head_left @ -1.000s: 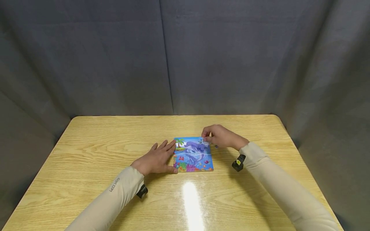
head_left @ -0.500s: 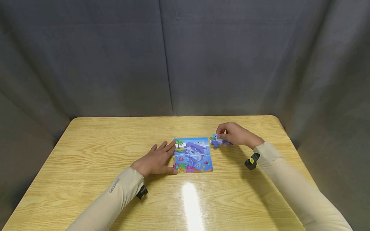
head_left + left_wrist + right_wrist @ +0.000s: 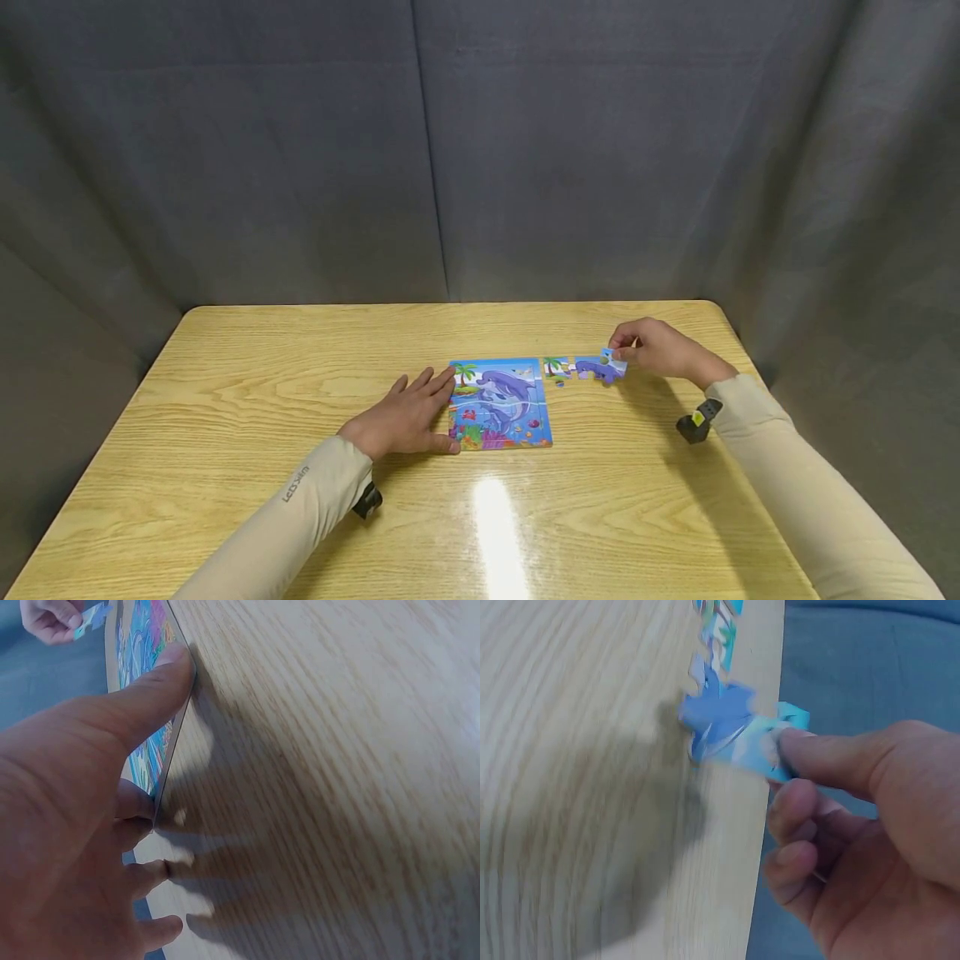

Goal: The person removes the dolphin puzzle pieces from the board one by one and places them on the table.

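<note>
A square dolphin jigsaw puzzle board [image 3: 501,407] lies flat on the table. My left hand [image 3: 403,417] rests along its left side, fingers extended, with the thumb on the near left corner; the left wrist view shows this thumb [image 3: 154,694] on the edge. To the right of the board, my right hand [image 3: 663,346] pinches a blue and purple puzzle piece [image 3: 731,724] between thumb and fingers. That piece is held at the right end of a short row of loose pieces. In the row are a palm-tree piece [image 3: 556,365] and a purple dolphin piece [image 3: 587,364], partly overlapped by the held one.
The wooden table [image 3: 300,358] extends around the board, its far edge a short way behind the pieces. Grey curtains [image 3: 300,150] hang behind and at both sides. A bright light reflection [image 3: 498,533] falls on the tabletop in front of the board.
My right hand has moved right, from the board's far right corner past the loose pieces, carrying the puzzle piece. The palm-tree and dolphin pieces have come into view. My left hand has stayed put.
</note>
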A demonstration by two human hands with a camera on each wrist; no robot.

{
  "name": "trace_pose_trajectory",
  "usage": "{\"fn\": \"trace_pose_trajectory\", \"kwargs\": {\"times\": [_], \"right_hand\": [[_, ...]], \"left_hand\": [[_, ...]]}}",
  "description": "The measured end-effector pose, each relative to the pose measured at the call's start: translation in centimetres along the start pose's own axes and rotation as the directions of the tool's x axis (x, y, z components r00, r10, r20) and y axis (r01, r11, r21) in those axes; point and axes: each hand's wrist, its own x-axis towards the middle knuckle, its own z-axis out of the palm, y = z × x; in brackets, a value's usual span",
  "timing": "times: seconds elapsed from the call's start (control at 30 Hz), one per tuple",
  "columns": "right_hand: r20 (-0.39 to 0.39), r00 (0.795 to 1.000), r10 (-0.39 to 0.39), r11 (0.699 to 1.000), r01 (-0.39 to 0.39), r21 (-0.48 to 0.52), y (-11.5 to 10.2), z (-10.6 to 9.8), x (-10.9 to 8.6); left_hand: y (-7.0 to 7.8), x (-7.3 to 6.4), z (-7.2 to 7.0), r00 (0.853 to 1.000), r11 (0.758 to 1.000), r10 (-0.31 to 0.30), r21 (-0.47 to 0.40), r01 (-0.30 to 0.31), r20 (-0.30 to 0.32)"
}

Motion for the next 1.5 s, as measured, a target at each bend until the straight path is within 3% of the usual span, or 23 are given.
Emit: {"fn": "trace_pose_trajectory", "kwargs": {"times": [0.23, 0.63, 0.97, 1.2, 1.3, 1.5], "right_hand": [[0.056, 0.998, 0.032, 0.999, -0.031, -0.021, 1.2, -0.5, -0.2], [-0.059, 0.998, 0.031, 0.997, -0.035, -0.067, 2.3, 1.0, 0.5], [-0.076, 0.996, 0.045, 0.995, -0.052, -0.090, 2.9, 2.1, 1.1], [-0.059, 0.998, 0.010, 0.996, -0.015, -0.087, 1.1, 2.8, 1.8], [-0.025, 1.000, 0.000, 0.997, -0.002, -0.076, -0.5, 3.4, 2.3], [0.039, 0.994, -0.099, 0.992, 0.102, -0.079, -4.2, 5.3, 3.8]], "left_hand": [[-0.1, -0.2, 0.0, 1.000, 1.000, 0.008, -0.008, -0.008, -0.006], [0.0, -0.3, 0.0, 1.000, 1.000, 0.006, -0.015, -0.006, -0.005], [0.0, -0.1, -0.1, 1.000, 1.000, 0.001, -0.010, -0.001, -0.003], [0.1, -0.1, 0.0, 1.000, 1.000, 0.003, 0.001, -0.003, -0.001], [0.2, -0.1, -0.1, 1.000, 1.000, 0.003, 0.004, -0.003, 0.001], [0.3, -0.2, -0.3, 1.000, 1.000, -0.002, 0.001, 0.002, 0.006]]}}
